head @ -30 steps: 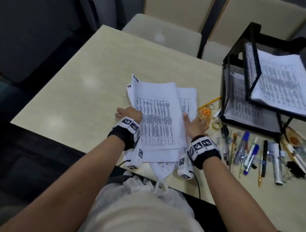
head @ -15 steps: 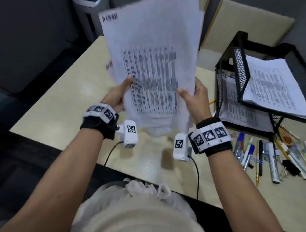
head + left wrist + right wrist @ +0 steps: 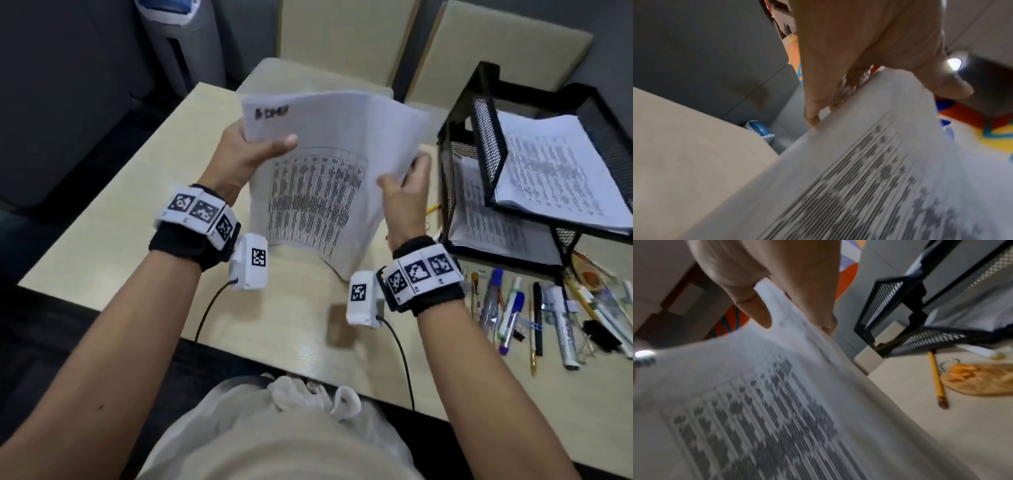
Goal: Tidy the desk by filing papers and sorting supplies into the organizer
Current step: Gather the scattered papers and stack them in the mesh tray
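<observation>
Head view: both hands' fingers [image 3: 270, 147] pinching printed papers [image 3: 318, 192], heading and table text illegibly blurred.

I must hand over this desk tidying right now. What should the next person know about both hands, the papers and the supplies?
Left hand: grips the paper stack at its upper left edge, thumb on top.
Right hand: grips the stack's right edge.
The stack is off the desk, curved, beside the black mesh organizer.
Done: both organizer trays already hold papers.
Left: file this stack, then sort the pens and markers lying in front of the organizer, and the pencil.
</observation>
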{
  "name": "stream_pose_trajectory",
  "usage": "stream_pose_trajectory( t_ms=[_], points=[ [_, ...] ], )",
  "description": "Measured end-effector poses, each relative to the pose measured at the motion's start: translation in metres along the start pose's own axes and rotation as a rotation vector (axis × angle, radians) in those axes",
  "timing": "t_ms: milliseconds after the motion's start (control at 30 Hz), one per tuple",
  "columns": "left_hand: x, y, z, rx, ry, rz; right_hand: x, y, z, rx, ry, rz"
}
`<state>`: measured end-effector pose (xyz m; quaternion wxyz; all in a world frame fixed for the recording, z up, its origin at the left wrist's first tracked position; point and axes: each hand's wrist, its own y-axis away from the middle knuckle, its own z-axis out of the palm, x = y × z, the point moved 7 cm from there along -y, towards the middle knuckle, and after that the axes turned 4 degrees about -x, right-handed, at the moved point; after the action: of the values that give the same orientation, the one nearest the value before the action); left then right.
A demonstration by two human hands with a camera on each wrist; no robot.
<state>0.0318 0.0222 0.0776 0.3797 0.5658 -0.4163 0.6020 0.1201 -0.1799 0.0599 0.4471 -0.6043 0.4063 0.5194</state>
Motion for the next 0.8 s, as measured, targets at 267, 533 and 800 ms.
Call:
stream_pose_trajectory(
  t_ms=[267, 533, 800],
  points=[
    [-0.052, 0.003, 0.015, 0.164, -0.231, -0.179, 0.038, 0.007, -0.02, 0.038, 0.087, 0.153],
    [-0.098, -0.029, 0.106, 0.249, -0.244, -0.47, 0.117, 0.067, -0.125, -0.298, 0.106, 0.666],
    [-0.128, -0.026, 0.284, -0.189, -0.177, -0.675, 0.128, 0.03, -0.301, 0.102, 0.154, 0.643]
  ],
)
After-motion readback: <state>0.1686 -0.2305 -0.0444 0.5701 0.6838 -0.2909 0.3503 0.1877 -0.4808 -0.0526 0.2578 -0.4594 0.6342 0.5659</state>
